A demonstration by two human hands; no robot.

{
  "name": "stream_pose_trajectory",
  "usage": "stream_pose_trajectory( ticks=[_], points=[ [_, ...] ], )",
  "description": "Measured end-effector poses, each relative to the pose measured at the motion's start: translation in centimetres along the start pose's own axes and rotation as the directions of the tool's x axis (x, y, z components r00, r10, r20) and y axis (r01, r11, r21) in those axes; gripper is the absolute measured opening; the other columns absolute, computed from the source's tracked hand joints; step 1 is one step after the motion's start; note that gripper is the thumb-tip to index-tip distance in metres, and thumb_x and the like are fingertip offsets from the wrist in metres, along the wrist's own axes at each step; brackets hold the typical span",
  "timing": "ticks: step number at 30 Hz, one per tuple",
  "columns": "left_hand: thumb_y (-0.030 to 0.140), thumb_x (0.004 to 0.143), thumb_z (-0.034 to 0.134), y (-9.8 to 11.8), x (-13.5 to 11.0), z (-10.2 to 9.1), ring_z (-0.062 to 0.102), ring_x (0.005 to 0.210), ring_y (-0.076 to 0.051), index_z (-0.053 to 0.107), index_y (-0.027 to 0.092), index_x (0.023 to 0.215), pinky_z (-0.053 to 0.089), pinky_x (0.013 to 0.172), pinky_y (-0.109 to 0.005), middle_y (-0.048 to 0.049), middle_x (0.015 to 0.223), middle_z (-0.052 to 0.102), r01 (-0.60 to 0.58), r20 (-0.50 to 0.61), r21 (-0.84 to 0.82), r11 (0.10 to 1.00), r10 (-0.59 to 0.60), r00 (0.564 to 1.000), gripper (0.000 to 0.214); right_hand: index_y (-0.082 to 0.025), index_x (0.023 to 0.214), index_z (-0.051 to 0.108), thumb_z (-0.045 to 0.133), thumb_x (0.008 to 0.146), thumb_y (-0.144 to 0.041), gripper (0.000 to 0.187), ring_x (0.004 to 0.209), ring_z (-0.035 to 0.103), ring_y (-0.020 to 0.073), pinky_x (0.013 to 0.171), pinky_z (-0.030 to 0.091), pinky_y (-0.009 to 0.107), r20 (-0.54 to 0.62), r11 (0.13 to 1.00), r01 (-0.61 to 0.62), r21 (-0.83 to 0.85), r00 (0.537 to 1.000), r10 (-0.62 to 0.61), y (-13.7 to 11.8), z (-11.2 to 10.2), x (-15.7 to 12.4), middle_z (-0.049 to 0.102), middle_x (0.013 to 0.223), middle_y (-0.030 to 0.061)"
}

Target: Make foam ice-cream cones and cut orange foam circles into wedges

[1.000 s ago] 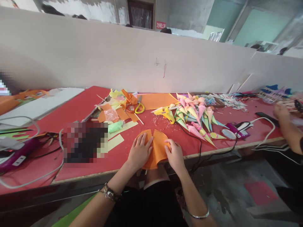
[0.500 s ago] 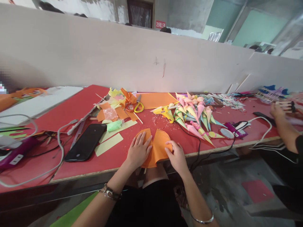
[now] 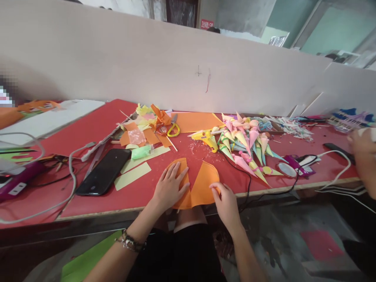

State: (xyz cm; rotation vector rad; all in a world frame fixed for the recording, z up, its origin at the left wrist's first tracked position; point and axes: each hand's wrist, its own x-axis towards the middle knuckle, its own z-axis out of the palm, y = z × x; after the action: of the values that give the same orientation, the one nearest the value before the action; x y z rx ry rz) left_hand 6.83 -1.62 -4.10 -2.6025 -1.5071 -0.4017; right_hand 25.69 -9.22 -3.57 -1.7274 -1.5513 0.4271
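Along the table edge (image 3: 111, 211), an orange disc (image 3: 205, 183) lies under the spread left hand (image 3: 169, 186); the right hand (image 3: 226, 200) pinches its rim; its slit gapes wider than 1 second ago, apparently opening out.

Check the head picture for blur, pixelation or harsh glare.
Head view: the co-worker's hand at the right edge looks soft; head view: a pixelated patch sits at the left edge; head view: the phone shows no harsh glare, and the held orange sheet has clear edges.
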Motion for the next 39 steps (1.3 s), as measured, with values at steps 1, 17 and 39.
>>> stream_pose_trajectory(
  ticks=[1, 17, 39],
  points=[
    [0.044, 0.085, 0.042, 0.0, 0.0, -0.1, 0.040, 0.127, -0.026, 0.048, 0.027, 0.129, 0.034, 0.104, -0.043, -0.0110, 0.138, 0.044, 0.004, 0.001, -0.003, 1.000, -0.003, 1.000, 0.048, -0.019, 0.083, 0.064, 0.038, 0.083, -0.022, 0.025, 0.082, 0.062, 0.0216, 0.077, 0.045, 0.033, 0.003, 1.000, -0.008, 0.005, 1.000, 0.008, 0.2, -0.3, -0.1, 0.069, 0.086, 0.0077],
    [0.041, 0.085, 0.039, -2.7, 1.9, -1.1, 0.033, 0.129, -0.032, 0.052, 0.015, 0.123, 0.022, 0.107, -0.049, -0.0168, 0.138, 0.041, 0.199, -0.047, -0.040, 0.979, -0.201, 0.978, 0.048, -0.017, 0.094, 0.060, 0.042, 0.085, -0.037, 0.028, 0.056, 0.058, 0.0140, 0.051, 0.048, 0.027, -0.173, 0.930, -0.104, 0.352, 0.969, 0.174, 0.8, -1.7, 1.3, 0.065, 0.095, 0.0099],
    [0.059, 0.067, 0.054, 1.2, 0.3, -3.7, 0.059, 0.066, -0.019, 0.060, 0.015, 0.063, 0.049, 0.060, -0.027, -0.0018, 0.063, 0.064, 0.522, 0.449, -0.831, 0.195, -0.319, 0.835, 0.044, -0.016, 0.127, 0.041, 0.053, 0.079, -0.032, 0.051, 0.099, 0.060, 0.0210, 0.085, 0.050, 0.037, -0.088, 0.691, -0.069, 0.720, 0.978, 0.190, -1.6, 1.7, 4.2, 0.062, 0.108, 0.0116]
  ],
)
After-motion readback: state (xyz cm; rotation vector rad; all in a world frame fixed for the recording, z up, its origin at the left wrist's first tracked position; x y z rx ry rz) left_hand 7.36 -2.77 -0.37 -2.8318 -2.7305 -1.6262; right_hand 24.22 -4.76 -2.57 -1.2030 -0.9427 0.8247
